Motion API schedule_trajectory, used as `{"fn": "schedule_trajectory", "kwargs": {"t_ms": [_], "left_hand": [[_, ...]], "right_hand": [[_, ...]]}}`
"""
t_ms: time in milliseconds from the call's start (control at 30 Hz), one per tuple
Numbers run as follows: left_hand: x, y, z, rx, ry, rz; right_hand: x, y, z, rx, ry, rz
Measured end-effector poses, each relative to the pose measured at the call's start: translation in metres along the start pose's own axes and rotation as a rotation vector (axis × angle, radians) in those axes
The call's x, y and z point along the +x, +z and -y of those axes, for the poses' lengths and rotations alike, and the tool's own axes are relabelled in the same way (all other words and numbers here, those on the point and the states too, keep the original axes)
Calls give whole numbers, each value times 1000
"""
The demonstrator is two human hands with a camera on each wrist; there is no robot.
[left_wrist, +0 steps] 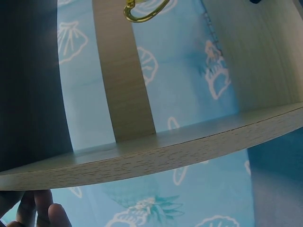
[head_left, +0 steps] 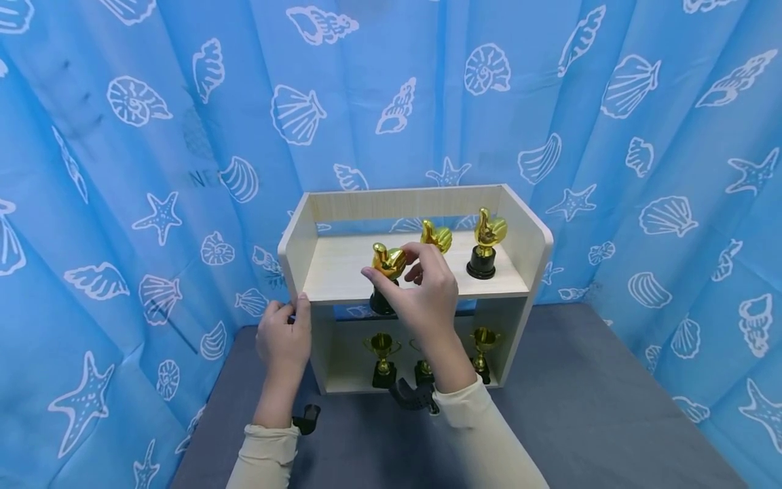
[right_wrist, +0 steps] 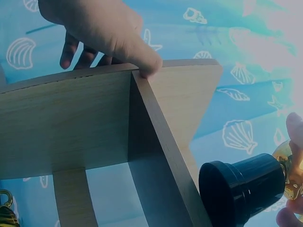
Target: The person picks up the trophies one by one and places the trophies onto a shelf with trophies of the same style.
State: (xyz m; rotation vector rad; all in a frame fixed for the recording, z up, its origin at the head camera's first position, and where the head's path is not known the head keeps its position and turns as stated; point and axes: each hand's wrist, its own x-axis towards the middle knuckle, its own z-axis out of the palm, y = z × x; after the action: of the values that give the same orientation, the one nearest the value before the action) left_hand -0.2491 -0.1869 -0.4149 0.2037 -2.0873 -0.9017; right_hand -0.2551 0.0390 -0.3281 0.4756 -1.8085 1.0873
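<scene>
My right hand (head_left: pixel 430 292) pinches a thumbs-up trophy (head_left: pixel 383 299) by its golden top, between thumb and fingers. The trophy is upright in front of the upper board's front edge; its black base (right_wrist: pixel 241 184) shows large in the right wrist view. My left hand (head_left: pixel 284 336) grips the left side panel of the wooden shelf (head_left: pixel 293 261), thumb on the front edge and fingers on the outside. Two more thumbs-up trophies stand on the upper board: one at the right (head_left: pixel 482 251), another behind my right hand (head_left: pixel 436 235), its base hidden.
On the lower level stand golden cups: a left one (head_left: pixel 383 353), a middle one (head_left: pixel 421 370) partly hidden by my right wrist, and a right one (head_left: pixel 482 346). The shelf stands on a grey tabletop (head_left: pixel 580 407), before a blue seashell curtain (head_left: pixel 379 81).
</scene>
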Motion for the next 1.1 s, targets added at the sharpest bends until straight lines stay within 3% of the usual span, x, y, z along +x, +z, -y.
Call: {"fn": "schedule_trajectory", "kwargs": {"t_ms": [567,1100], "left_hand": [[0,0,-3,10,-14,-8],[-1,0,0,0,7,-8]], "right_hand": [[9,18,-5,-75,-13,-2],[10,27,-7,-69,10,8]]}}
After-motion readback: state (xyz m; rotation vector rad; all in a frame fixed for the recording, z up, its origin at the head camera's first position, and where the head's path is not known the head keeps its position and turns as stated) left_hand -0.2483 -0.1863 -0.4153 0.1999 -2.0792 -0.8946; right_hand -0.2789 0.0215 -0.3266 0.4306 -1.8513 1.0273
